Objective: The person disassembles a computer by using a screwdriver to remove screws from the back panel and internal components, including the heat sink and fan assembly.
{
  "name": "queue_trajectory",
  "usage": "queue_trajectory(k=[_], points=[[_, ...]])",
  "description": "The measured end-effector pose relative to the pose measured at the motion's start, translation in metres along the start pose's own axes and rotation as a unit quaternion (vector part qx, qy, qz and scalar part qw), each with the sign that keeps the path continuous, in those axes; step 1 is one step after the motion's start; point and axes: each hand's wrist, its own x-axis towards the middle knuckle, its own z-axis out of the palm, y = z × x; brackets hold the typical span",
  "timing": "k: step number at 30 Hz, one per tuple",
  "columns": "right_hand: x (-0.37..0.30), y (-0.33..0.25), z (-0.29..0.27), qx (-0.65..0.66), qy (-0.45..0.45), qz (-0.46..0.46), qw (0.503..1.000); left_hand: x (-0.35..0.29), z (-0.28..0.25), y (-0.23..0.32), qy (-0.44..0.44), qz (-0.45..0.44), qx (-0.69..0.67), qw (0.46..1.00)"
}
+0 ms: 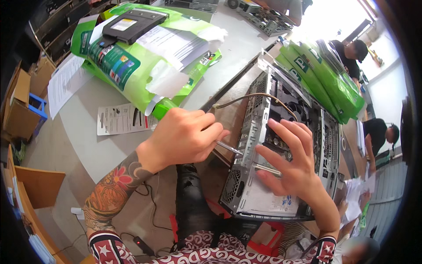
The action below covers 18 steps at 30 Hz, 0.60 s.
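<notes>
- An open silver-and-black metal computer case [251,136] is serving as the landmark; it is sitting just in front of the person's lap, exposing its internal parts.
- The left hand [187,136] is gripping 1 screwdriver with a green handle and a thin metal shaft [228,147]; its fingers are closing narrowly around the tool, just left of the case.
- The screwdriver's tip is pointing at the slotted metal panel along the case's left side and is appearing to meet it; the exact seating cannot be told.
- The right hand [292,165] is spreading its fingers wide over the case's open side, gripping nothing visible; firm contact by every fingertip cannot be told.
- A thin brown multi-wire cable [252,94] is arching out of the case, its pale connector hanging past the left edge.
- A bright green plastic bag [136,90] is lying beyond the case to the left, with white printed sheets [169,44] and a flat black drive-like unit [135,25] resting on it.
- A white cardboard retail card [115,119] is lying left of the case.
- A pile of green plastic packages [323,81] is standing just beyond the case to the right.
- 2 co-workers in dark clothing [354,53] [377,137] are leaning forward, well right of the case.
</notes>
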Motion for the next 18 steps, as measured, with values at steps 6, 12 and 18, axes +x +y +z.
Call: queue_trajectory(k=[6,12,18], points=[[-0.005,0.004,-0.001,0.051,-0.022,0.015,0.998,-0.013,0.013,-0.002,-0.036,-0.031,-0.032,0.998],[-0.005,0.002,0.0,0.058,-0.021,0.037,0.997,-0.018,0.013,-0.001,-0.192,-0.078,-0.052,0.977],[-0.005,0.005,0.006,0.07,-0.015,0.044,0.997,-0.026,0.035,0.0,-0.164,-0.092,-0.042,0.981]])
